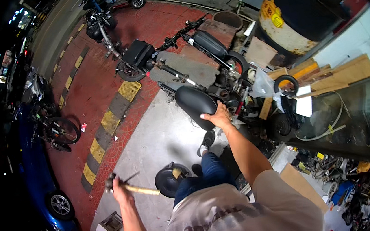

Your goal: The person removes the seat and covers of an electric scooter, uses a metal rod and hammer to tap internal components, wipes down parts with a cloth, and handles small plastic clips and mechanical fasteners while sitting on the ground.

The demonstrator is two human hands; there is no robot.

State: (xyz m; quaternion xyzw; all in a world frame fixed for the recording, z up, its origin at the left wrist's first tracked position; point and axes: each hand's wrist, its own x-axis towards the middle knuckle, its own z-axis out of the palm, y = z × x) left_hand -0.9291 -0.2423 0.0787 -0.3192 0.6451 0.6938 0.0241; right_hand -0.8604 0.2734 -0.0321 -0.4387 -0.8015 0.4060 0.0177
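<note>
My left hand [121,192] is closed round a hammer [146,190] with a pale wooden handle; its dark head sits by my fingers. A thin dark rod-like tool [131,176] sticks out from the same hand, its kind unclear. My right hand [219,117] grips the rear edge of a long black motorbike seat [192,102], thumb on top and fingers partly hidden over the far side. The seat lies tilted beside metal scooter parts [224,94].
A round black stool [167,182] stands by my legs, with a small box-like object [109,226] further left. Striped kerb blocks [109,122], parked scooters [136,59] and a blue car [39,162] lie leftward. Boards [334,77], a large drum [292,23] and scattered parts [360,192] crowd the right.
</note>
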